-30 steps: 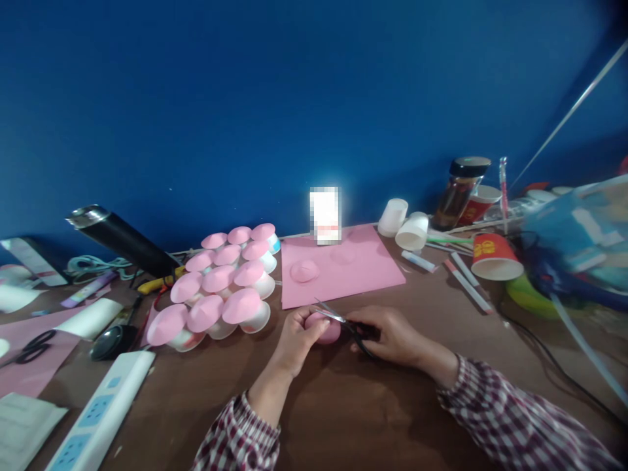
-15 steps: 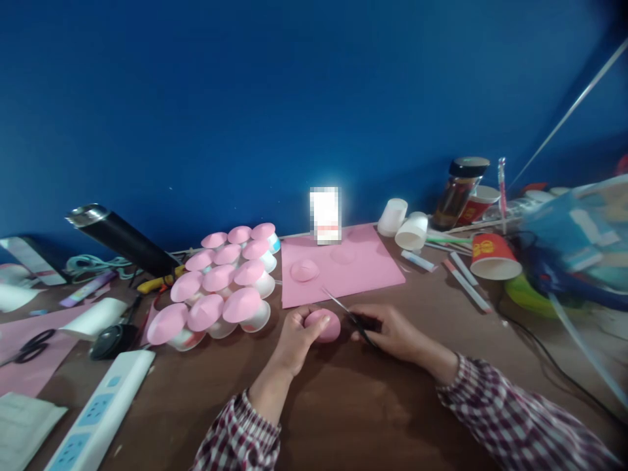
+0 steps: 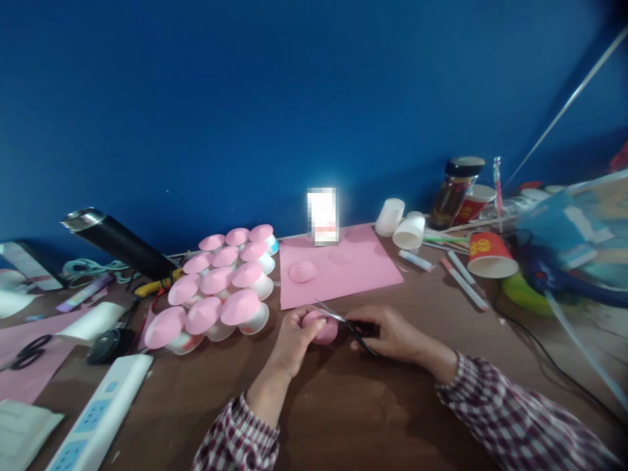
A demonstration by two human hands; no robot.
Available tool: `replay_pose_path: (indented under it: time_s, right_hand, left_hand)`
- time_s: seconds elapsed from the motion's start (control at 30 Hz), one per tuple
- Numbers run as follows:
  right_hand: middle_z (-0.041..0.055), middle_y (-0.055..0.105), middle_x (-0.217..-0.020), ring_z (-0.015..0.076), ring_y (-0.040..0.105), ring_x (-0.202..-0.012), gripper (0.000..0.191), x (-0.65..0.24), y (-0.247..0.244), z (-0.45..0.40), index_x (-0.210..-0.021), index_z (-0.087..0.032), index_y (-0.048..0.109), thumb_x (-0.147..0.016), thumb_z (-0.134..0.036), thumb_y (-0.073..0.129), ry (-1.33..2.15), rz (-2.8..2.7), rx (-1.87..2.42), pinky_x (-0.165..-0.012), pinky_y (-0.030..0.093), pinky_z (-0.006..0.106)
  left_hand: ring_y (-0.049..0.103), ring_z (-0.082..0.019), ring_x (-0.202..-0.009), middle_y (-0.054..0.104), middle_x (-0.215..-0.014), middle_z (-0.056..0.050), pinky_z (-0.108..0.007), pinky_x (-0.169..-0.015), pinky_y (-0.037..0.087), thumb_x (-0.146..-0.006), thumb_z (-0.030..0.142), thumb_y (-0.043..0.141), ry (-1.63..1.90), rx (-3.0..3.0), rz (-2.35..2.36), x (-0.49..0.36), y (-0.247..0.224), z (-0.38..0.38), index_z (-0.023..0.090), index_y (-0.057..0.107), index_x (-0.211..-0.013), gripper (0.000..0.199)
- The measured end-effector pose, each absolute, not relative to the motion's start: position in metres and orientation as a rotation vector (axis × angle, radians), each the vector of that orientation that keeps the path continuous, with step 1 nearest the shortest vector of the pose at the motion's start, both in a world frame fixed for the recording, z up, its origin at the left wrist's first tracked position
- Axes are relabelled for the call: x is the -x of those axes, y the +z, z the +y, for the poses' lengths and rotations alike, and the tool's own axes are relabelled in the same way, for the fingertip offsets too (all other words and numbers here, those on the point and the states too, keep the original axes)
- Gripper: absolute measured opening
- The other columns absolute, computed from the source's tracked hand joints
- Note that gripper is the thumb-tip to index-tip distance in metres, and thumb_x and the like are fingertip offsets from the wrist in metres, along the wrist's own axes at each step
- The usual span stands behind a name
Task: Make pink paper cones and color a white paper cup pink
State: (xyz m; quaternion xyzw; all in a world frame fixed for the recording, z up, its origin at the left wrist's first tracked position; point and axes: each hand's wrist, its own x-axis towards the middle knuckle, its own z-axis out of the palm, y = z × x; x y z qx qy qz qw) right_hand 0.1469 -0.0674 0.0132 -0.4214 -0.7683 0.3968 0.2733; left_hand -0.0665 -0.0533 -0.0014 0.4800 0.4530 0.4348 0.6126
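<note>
A round piece of pink paper point(image 3: 326, 331) is pinched in my left hand point(image 3: 297, 337), thumb on top. My right hand point(image 3: 391, 333) grips black-handled scissors point(image 3: 354, 329), their blades parted and lying over the paper's upper edge. Whether the blades are cutting into it I cannot tell. Just beyond my hands lies a pink sheet point(image 3: 366, 275) with a pink paper disc point(image 3: 303, 271) and a fainter round shape on it. To the left, paper cups point(image 3: 255, 320) stand in rows, each topped by a shallow pink paper cone point(image 3: 239, 307).
Two white paper cups point(image 3: 409, 231), a glue stick point(image 3: 415, 260), a red paper cup point(image 3: 490, 254) and a dark bottle point(image 3: 454, 196) are at the right. A power strip point(image 3: 101, 412), a second pair of scissors point(image 3: 30, 352) and a black flask point(image 3: 118, 242) occupy the left.
The scissors have opened and swung, so their blades now lie over the pink paper instead of pointing past it. My left hand keeps its hold on the paper.
</note>
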Motion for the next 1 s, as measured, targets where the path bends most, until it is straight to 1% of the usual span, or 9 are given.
replay_pose_path:
  time_s: [0.2,0.33,0.83,1.0]
  right_hand:
    - [0.0033,0.071,-0.085,0.0168,0.062,-0.072,0.035,-0.1470,0.0113,-0.0675,-0.108,-0.020,0.067,-0.076,-0.032,0.067,1.035,-2.075,1.138,-0.063,0.045,0.023]
    - [0.0023,0.071,-0.082,0.0160,0.061,-0.070,0.031,-0.1471,0.0112,-0.0674,-0.106,-0.020,0.068,-0.077,-0.030,0.066,1.047,-2.079,1.140,-0.062,0.044,0.023]
    - [0.0034,0.072,-0.086,0.0173,0.063,-0.073,0.033,-0.1478,0.0111,-0.0661,-0.108,-0.021,0.068,-0.077,-0.030,0.067,1.031,-2.096,1.134,-0.064,0.045,0.024]
    - [0.0027,0.073,-0.084,0.0176,0.063,-0.072,0.028,-0.1478,0.0134,-0.0662,-0.104,-0.021,0.069,-0.078,-0.030,0.066,1.046,-2.100,1.143,-0.065,0.045,0.024]
  left_hand:
    - [0.056,-0.013,-0.073,0.066,-0.078,-0.003,-0.022,-0.069,0.043,-0.071,0.020,0.066,1.004,-1.115,1.034,0.0665,-0.0013,-0.0530,0.014,0.070,-0.080,0.011]
    - [0.055,-0.012,-0.072,0.066,-0.077,-0.003,-0.021,-0.069,0.042,-0.072,0.021,0.066,1.008,-1.092,1.027,0.0667,-0.0022,-0.0532,0.015,0.070,-0.079,0.010]
    - [0.055,-0.013,-0.070,0.066,-0.076,-0.003,-0.022,-0.066,0.042,-0.069,0.024,0.069,1.013,-1.053,1.027,0.0658,0.0000,-0.0536,0.014,0.070,-0.078,0.014]
    - [0.056,-0.013,-0.071,0.066,-0.077,-0.004,-0.022,-0.067,0.042,-0.069,0.025,0.069,1.022,-1.064,1.034,0.0657,-0.0005,-0.0536,0.014,0.069,-0.078,0.014]
